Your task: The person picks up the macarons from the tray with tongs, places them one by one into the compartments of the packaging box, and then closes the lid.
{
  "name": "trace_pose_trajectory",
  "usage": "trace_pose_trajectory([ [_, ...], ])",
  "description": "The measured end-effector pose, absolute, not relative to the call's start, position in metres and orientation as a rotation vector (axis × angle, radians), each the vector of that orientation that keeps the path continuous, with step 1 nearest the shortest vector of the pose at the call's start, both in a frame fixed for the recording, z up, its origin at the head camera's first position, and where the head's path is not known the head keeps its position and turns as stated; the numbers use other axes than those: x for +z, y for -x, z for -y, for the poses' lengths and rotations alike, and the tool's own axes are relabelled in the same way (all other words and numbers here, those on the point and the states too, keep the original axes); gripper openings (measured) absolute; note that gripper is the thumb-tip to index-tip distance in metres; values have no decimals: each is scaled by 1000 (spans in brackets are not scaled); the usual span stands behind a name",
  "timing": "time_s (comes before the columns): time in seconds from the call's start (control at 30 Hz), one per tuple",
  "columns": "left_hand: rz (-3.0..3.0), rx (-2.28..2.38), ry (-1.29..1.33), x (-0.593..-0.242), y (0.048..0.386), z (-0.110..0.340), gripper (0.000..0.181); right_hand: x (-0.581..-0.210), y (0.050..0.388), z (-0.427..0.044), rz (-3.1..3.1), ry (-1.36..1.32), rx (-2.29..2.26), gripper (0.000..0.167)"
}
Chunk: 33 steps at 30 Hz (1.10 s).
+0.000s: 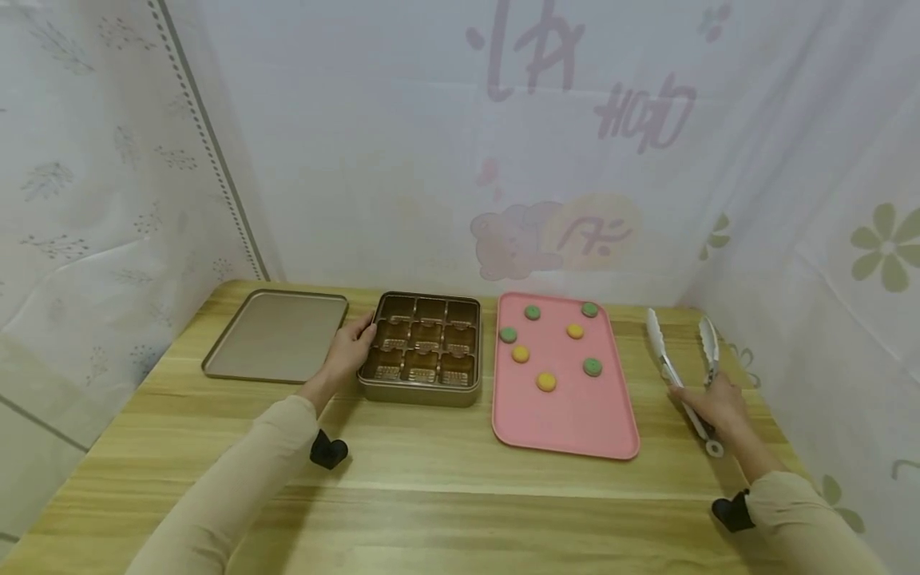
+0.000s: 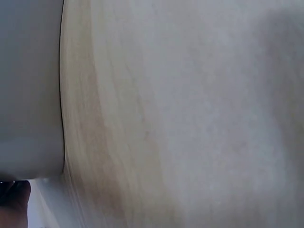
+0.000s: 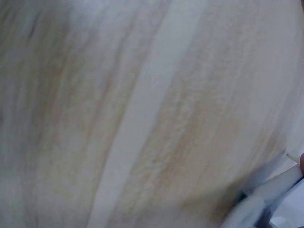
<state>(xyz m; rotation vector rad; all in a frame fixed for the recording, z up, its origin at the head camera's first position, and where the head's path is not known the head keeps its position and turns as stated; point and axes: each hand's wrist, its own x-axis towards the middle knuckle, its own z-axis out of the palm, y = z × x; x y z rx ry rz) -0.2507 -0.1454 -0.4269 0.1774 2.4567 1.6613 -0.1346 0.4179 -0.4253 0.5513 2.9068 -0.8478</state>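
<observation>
My left hand grips the left side of a square gold tin. Inside the tin sits a clear plastic insert divided into several compartments, with no macarons visible in them. At the far right my right hand holds metal tongs by their arms, and the scalloped tips stand spread apart, pointing toward the back wall. Part of the tongs shows at the lower right of the right wrist view. On a pink tray lie several green macarons and three yellow macarons, spaced apart.
A flat gold lid lies left of the tin. All of it stands on a wood-grain table, the pink tray between tin and tongs. Printed cloth hangs behind and at both sides of the table.
</observation>
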Motion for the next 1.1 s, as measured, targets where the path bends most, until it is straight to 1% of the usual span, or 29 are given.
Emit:
trace_pose_trajectory([
  [0.17,-2483,1646,-155,-428,252,144,51,-423,132,-418,-2936,-525,-929,69],
  [0.23,-2498,1647,-160,-429,253,144,51,-421,131,-417,-2957,-498,-958,59],
  [0.3,-2510,1646,-167,-430,253,145,51,-419,128,-415,-2994,-449,-988,55],
  [0.43,-2537,1654,-168,-433,254,145,51,-417,120,-407,-3148,-279,-996,37],
  [0.57,-2555,1669,-150,-434,253,145,50,-418,110,-392,-3341,-50,-849,30],
  [0.6,-2558,1673,-145,-434,253,145,50,-417,108,-388,-3384,16,-798,31],
  [0.8,-2567,1682,-134,-434,251,144,49,-415,96,-358,-3380,328,-703,45],
  [0.93,-2580,1687,-133,-435,251,144,49,-415,89,-342,-3338,453,-674,55],
  [1.1,-2575,1701,-126,-435,249,142,49,-412,84,-329,-3265,521,-671,50],
])
